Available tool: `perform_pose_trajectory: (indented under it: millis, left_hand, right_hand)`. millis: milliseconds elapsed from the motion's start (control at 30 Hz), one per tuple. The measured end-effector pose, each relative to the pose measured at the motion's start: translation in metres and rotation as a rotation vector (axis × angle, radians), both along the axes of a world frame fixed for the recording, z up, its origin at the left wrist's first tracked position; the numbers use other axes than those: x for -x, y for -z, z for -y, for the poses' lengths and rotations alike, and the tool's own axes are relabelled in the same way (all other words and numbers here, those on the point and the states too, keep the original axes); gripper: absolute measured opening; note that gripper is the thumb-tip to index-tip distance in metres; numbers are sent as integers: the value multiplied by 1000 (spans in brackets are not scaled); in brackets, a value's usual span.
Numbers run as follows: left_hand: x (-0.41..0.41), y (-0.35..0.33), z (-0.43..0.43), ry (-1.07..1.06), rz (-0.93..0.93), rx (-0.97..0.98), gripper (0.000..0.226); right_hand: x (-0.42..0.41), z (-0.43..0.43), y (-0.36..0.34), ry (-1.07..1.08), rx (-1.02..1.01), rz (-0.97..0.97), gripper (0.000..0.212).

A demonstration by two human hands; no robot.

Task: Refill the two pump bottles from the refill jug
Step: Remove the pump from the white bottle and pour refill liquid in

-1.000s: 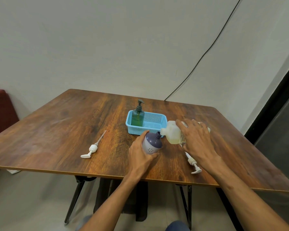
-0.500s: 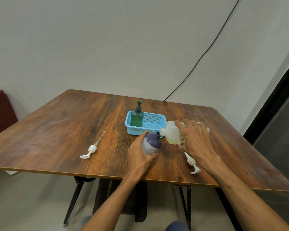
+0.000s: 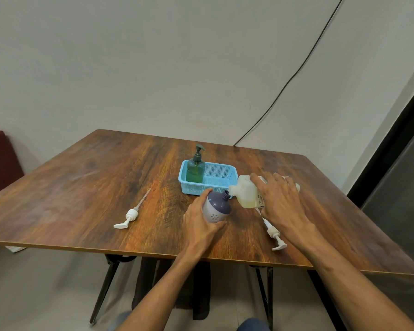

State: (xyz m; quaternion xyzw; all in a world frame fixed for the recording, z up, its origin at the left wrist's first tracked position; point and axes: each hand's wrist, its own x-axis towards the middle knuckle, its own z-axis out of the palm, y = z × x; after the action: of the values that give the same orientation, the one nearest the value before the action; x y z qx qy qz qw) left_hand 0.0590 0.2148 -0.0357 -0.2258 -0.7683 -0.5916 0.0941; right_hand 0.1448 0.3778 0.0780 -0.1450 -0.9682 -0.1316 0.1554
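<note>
A purple and white bottle point(image 3: 217, 207) with its pump off stands near the table's middle, and my left hand point(image 3: 201, 223) grips its side. My right hand point(image 3: 281, 204) holds the translucent refill jug point(image 3: 246, 193) tipped on its side, with yellowish liquid inside and its spout at the purple bottle's open neck. A green pump bottle point(image 3: 195, 168) with its pump on stands in the blue basket point(image 3: 221, 174) behind them. One white pump head point(image 3: 129, 216) lies on the table to the left, another white pump head point(image 3: 274, 234) lies under my right wrist.
The wooden table point(image 3: 81, 187) has its front edge close to me and its right edge near a dark door frame point(image 3: 392, 144). A black cable point(image 3: 296, 70) runs down the wall. A red seat point(image 3: 0, 161) is at the far left.
Both hands, the jug and the purple bottle keep their pose. The view has shifted only slightly.
</note>
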Motion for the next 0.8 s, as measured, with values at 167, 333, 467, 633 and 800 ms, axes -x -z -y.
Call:
perform_pose_trajectory:
  millis: [167, 333, 467, 633, 800]
  left_hand:
    - [-1, -1, -1, 1, 6, -2, 97]
    - [0, 0, -1, 2, 3, -2, 95]
    - [0, 1, -1, 2, 7, 6, 96]
    - [0, 1, -1, 0, 3, -4, 93]
    - [0, -1, 0, 10, -11, 3, 88]
  right_hand:
    - [-1, 1, 0, 1, -4, 0, 79]
    - [-2, 2, 0, 8, -2, 7, 81]
    - [-2, 2, -1, 5, 8, 4, 80]
    - [-3, 3, -1, 10, -5, 12, 80]
    - [-2, 4, -2, 15, -25, 20, 80]
